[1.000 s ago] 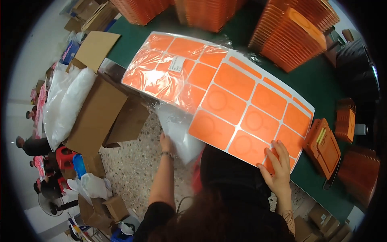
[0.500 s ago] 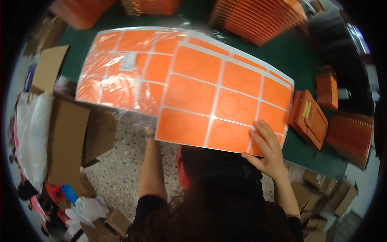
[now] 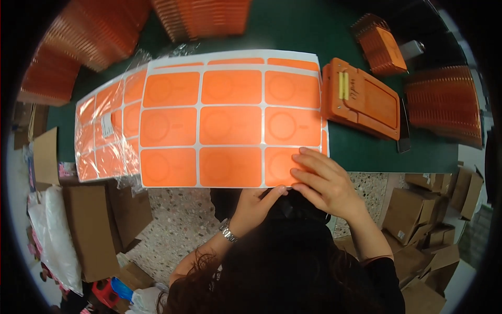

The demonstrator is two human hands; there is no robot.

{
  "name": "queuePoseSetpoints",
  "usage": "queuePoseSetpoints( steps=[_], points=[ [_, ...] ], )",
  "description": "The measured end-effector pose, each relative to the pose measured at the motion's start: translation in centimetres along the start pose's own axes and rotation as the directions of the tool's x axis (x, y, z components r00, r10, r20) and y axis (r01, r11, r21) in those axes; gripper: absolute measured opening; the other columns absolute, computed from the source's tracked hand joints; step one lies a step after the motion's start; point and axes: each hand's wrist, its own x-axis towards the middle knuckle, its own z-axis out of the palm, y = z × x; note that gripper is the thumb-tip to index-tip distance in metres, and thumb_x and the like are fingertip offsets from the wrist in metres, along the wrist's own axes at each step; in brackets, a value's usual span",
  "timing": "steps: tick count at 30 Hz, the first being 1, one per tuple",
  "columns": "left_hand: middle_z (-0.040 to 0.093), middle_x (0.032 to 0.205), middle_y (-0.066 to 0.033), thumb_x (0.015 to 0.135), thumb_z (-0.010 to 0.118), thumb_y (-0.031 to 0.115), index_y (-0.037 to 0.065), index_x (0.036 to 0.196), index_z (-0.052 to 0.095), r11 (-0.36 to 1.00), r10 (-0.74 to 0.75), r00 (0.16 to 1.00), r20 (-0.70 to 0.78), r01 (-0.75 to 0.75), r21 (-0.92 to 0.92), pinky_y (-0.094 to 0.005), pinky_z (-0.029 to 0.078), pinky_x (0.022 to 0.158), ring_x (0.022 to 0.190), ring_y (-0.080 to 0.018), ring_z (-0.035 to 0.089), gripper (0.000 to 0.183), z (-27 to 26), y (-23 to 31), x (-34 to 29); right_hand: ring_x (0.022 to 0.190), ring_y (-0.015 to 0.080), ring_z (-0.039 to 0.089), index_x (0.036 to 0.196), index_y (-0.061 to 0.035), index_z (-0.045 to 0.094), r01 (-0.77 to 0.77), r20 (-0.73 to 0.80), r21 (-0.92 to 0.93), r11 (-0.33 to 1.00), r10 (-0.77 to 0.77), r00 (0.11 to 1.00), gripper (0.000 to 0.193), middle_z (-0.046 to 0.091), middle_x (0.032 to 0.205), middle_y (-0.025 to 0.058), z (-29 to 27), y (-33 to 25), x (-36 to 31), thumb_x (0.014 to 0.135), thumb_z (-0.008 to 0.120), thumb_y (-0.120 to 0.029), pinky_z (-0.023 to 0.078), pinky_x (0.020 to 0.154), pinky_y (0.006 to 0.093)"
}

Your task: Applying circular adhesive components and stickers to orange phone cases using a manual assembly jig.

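A white sheet of orange rounded-rectangle stickers, each with a faint ring, lies in front of me on top of similar sheets. Its near edge overhangs the table. At this edge is my left hand, thumb stretched along the rim and the other fingers going underneath, mostly hidden; it grips the sheet there. My right hand rests at the near right corner, its fingers spread apart over the corner sticker. Left of the sheet, partly covered by it, more sticker sheets sit in a clear plastic wrapper with a small white label.
An orange case-like block with yellow strips lies right of the sheets on the green table. Rows of orange pieces stand along the back, with another row at right. Open cardboard boxes flank me below.
The sticker sheets now lie squarer in front of me. My left hand has come from under the wrapped sheets to the near edge, close to my right hand. The view has swung rightward.
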Motion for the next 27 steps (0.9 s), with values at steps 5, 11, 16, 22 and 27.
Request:
queuePoseSetpoints(
  steps=[5, 11, 16, 22, 27],
  points=[
    [0.076, 0.102, -0.0032, 0.095, 0.072, 0.011, 0.002, 0.109, 0.075, 0.997, -0.071, 0.997, -0.019, 0.071, 0.005, -0.0282, 0.054, 0.087, 0.096, -0.0113, 0.068, 0.017, 0.4, 0.6, -0.6, 0.122, 0.0330, 0.061, 0.105, -0.0037, 0.073, 0.057, 0.019, -0.032, 0.998, -0.056, 0.998, 0.029, 0.067, 0.126, 0.0115, -0.6, 0.4, -0.3, 0.081, 0.080, -0.018, 0.054, 0.094, 0.0418],
    [0.076, 0.106, -0.0037, 0.092, 0.075, 0.008, 0.004, 0.114, 0.074, 0.992, -0.119, 0.993, -0.005, 0.119, -0.048, -0.0284, 0.055, 0.089, 0.099, -0.0119, 0.068, 0.023, 0.5, 0.9, -1.3, 0.120, 0.0326, 0.062, 0.104, -0.0042, 0.074, 0.069, 0.051, 0.018, 0.997, -0.069, 0.996, 0.029, 0.068, 0.123, 0.0105, -1.1, 0.5, 0.1, 0.081, 0.080, -0.020, 0.054, 0.093, 0.0412],
    [0.076, 0.104, -0.0037, 0.093, 0.074, 0.006, 0.004, 0.114, 0.074, 0.983, -0.006, 0.999, -0.044, 0.014, 0.183, -0.0276, 0.055, 0.088, 0.098, -0.0120, 0.069, 0.021, 0.5, 2.2, -1.3, 0.119, 0.0322, 0.063, 0.103, -0.0038, 0.075, 0.045, 0.054, 0.082, 0.996, -0.049, 0.997, 0.028, 0.069, 0.118, 0.0106, -1.3, 0.5, 0.3, 0.080, 0.081, -0.018, 0.056, 0.092, 0.0402],
    [0.075, 0.107, -0.0051, 0.093, 0.072, 0.002, 0.003, 0.115, 0.072, 0.984, 0.042, 0.998, -0.051, -0.033, 0.174, -0.0295, 0.055, 0.090, 0.100, -0.0140, 0.069, 0.022, 0.6, 3.1, -1.5, 0.119, 0.0314, 0.064, 0.103, -0.0039, 0.075, 0.035, 0.042, 0.124, 0.992, -0.040, 0.998, 0.027, 0.070, 0.119, 0.0105, -1.3, 0.3, 0.6, 0.080, 0.080, -0.017, 0.056, 0.093, 0.0396],
    [0.072, 0.107, -0.0107, 0.099, 0.062, 0.004, -0.002, 0.117, 0.067, 0.985, -0.057, 0.997, -0.049, 0.048, -0.165, -0.0329, 0.055, 0.088, 0.097, -0.0189, 0.069, 0.020, -0.1, 2.5, -2.1, 0.119, 0.0315, 0.064, 0.102, -0.0044, 0.075, 0.026, 0.088, 0.099, 0.995, -0.035, 0.996, 0.025, 0.069, 0.119, 0.0099, -1.3, 0.5, 0.6, 0.081, 0.080, -0.017, 0.057, 0.093, 0.0403]
  ],
)
